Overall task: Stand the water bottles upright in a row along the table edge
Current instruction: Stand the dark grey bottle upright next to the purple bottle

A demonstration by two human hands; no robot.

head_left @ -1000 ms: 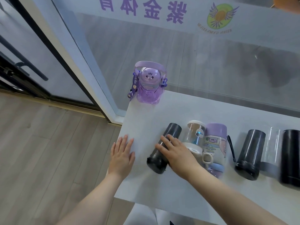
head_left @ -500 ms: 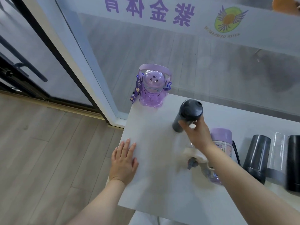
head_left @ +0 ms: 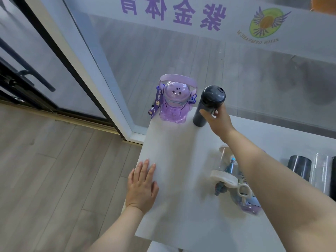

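A purple bear-shaped bottle (head_left: 173, 104) stands upright at the far left corner of the white table (head_left: 174, 206). Just right of it a dark grey bottle (head_left: 209, 104) stands upright with its base on the table's far edge, and my right hand (head_left: 217, 119) grips its body. My left hand (head_left: 142, 186) rests flat on the table near the left edge. A clear bottle with a white lid (head_left: 225, 170) lies on its side under my right forearm, beside a purple bottle (head_left: 251, 208) that is mostly hidden. Further right lie a black bottle (head_left: 299, 169) and a clear one (head_left: 322, 173).
A glass wall (head_left: 200, 60) with purple lettering and a round logo runs right behind the table's far edge. A dark-framed glass door (head_left: 36, 70) stands at the left. Wood floor (head_left: 45, 170) lies left of the table.
My right hand lifted the dark grey bottle off its side, carried it away from me and stood it beside the purple bear bottle. My left hand stayed flat on the table.
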